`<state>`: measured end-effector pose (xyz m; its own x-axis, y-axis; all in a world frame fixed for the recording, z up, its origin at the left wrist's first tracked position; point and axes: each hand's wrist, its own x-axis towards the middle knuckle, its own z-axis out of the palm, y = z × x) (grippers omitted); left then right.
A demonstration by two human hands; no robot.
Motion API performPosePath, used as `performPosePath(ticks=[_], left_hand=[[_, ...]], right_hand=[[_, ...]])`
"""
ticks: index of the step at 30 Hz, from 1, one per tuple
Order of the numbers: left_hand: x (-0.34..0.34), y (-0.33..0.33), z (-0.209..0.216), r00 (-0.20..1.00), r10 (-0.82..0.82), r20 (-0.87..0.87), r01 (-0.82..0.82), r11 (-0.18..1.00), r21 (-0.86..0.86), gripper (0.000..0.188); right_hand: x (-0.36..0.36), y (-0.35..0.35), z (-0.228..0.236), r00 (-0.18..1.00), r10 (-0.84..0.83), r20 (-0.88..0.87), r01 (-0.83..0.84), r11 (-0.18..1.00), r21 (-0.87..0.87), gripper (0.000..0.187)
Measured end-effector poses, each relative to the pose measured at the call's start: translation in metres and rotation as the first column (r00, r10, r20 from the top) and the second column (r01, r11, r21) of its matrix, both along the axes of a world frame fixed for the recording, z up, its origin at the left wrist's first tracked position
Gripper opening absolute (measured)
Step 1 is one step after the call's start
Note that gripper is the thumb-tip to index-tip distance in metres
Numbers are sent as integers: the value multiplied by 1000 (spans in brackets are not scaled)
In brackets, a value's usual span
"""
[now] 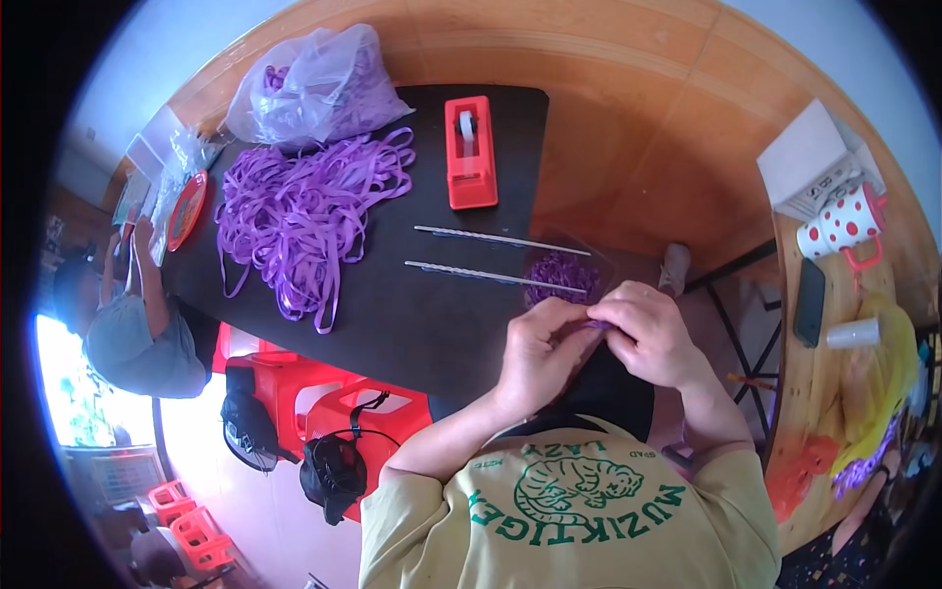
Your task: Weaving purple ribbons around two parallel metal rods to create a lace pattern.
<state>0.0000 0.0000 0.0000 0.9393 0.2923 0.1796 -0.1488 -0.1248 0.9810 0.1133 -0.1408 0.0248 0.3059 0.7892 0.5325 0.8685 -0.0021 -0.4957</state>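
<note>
My left hand (538,355) and my right hand (648,329) meet at the table's near right edge, fingertips pinched together. A small bit of purple ribbon (597,325) shows between them; most of it is hidden by the fingers. Just beyond lies a pile of small purple pieces (561,269) on or in clear plastic. Two thin silvery sticks, the far one (500,239) and the near one (481,274), lie roughly side by side, their right ends over the pile. Farther left, a large tangle of purple ribbon (304,211) covers part of the dark table (412,294).
A red tape dispenser (472,157) stands beyond the sticks. Behind the tangle sits a translucent bag of ribbon (324,93). Red stools (294,393) hold black bags at left. On the right, a wooden table carries a white box (810,162) and a dotted cup (839,224). Other people sit at both sides.
</note>
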Motion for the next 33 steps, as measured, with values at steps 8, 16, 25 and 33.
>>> performPosePath(ticks=[8,16,25,33], left_hand=[[1,-18,-17,966,-57,-252,-53,912,-407,14],[6,-22,-65,933,-240,-268,-47,657,-752,15],[34,-16,-91,990,-53,-131,-52,723,-689,13],[61,-9,-92,989,136,-53,-138,760,-636,13]], right_hand=[[36,-13,-17,908,195,-370,-207,978,6,24],[48,-14,-26,855,190,-482,-227,974,-18,13],[79,10,-55,589,178,-788,-116,984,136,4],[101,37,-84,614,208,-761,-75,976,206,4]])
